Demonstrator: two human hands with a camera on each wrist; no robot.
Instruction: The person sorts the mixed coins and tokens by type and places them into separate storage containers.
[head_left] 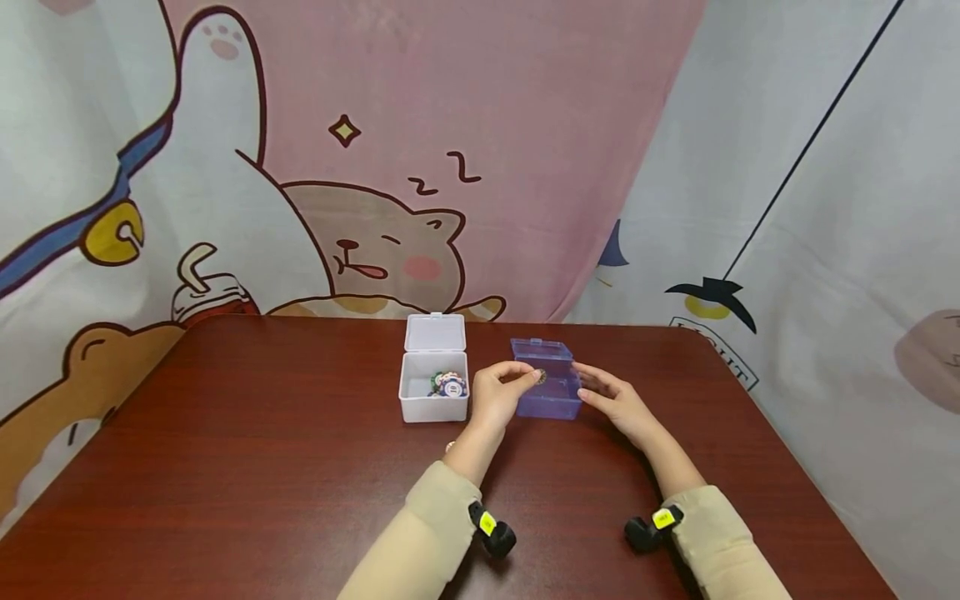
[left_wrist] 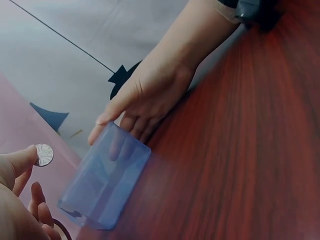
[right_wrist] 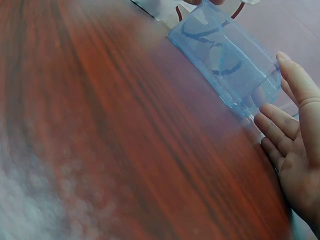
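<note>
In the left hand [head_left: 495,398], a slanting coin [left_wrist: 45,155] is being pinched, a blue box [head_left: 549,407] being touched by the right hand [head_left: 619,406], fingers straight

Below the head view's centre, the left forearm [head_left: 480,450] mostly hides a small pale piece [head_left: 450,447] — too little shows to name it. The left wrist view's left edge crops the left hand [left_wrist: 20,207] — marks on its coin [left_wrist: 45,155] unreadable.

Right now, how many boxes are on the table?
2. The white box stands on the left, with chips inside. The blue box is to its right, beside the right hand. I see no sign of a hidden one.
</note>
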